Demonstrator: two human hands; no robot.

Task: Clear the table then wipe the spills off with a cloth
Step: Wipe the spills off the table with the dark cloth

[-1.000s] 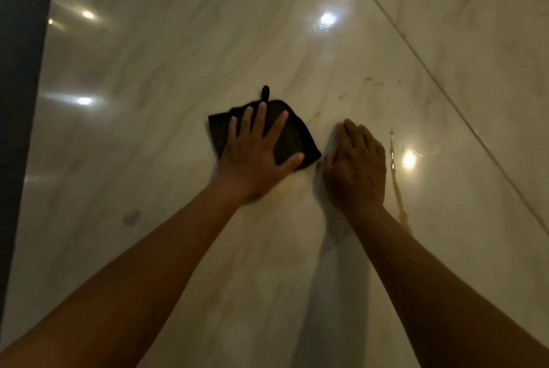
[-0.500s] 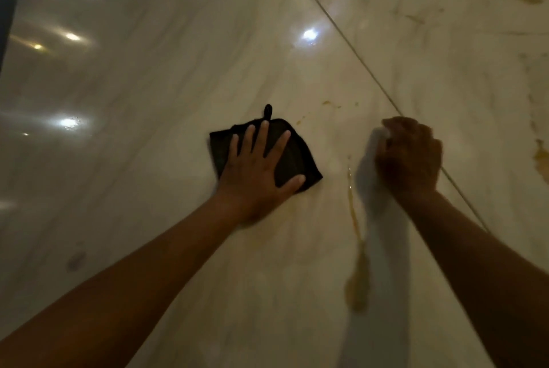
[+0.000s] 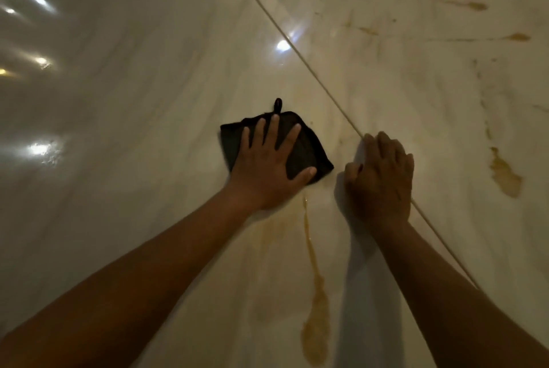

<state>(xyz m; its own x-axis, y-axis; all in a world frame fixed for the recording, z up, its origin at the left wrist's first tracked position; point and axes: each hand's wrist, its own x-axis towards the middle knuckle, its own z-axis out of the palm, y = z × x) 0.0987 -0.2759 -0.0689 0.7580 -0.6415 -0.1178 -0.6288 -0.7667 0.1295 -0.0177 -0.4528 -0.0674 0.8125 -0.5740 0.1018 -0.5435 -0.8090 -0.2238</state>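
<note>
Marble-patterned table [image 3: 148,94], glossy and pale, fills the view, with bright ceiling-light reflections scattered across its left part. A thin seam [image 3: 300,54] runs diagonally from the top middle down toward the right. The left hand [image 3: 267,168] lies flat on a dark cloth [image 3: 309,149], its fingers [image 3: 274,130] straight and spread apart, thumb out to the right, palm pressing the fabric down on the table. The cloth is folded into a rough square, and a small hanging loop [image 3: 277,103] sticks out from its far edge. No writing, brand or label can be read on the cloth or anywhere else.

The right hand [image 3: 381,180] rests on the table just beside the cloth, lying across the seam, fingers close together and slightly bent against the surface, holding nothing.

A long yellowish-brown spill [image 3: 315,293] starts just beneath the left palm and runs toward the viewer, widening into a puddle between the two forearms. A fainter smeared patch lies to its left. Another blotch [image 3: 505,174] sits to the right of the seam, and several smaller streaks [image 3: 472,5] mark the far right part.
</note>
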